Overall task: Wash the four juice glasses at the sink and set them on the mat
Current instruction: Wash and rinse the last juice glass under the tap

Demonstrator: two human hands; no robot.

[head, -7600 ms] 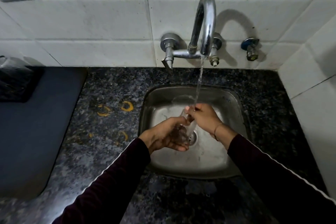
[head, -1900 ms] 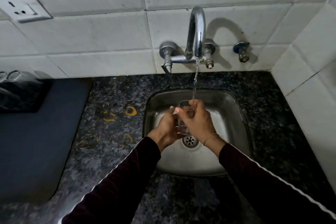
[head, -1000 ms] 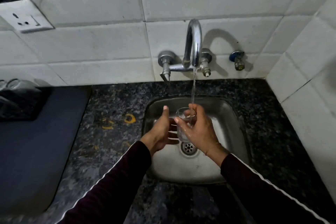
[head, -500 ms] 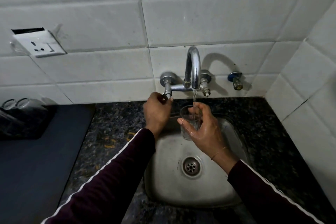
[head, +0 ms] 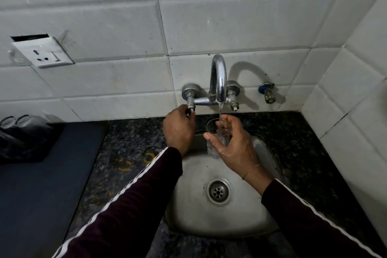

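At frame centre, over the sink (head: pixel 270 159), the right hand (head: pixel 234 148) wraps a clear glass (head: pixel 216 142), upright, mouth up under the tap (head: pixel 218 77), water running in. The left hand (head: pixel 179 130) has left the glass since a second ago and now pinches the left valve (head: pixel 191 102). The mat (head: pixel 37 195) lies at left.

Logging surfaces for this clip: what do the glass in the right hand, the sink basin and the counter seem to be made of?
Juice glass: clear glass, or possibly clear plastic; the fingers show through it.
Sink basin: brushed stainless steel by its dull grey sheen, with a shinier drain ring.
Counter: polished dark speckled stone, probably granite.
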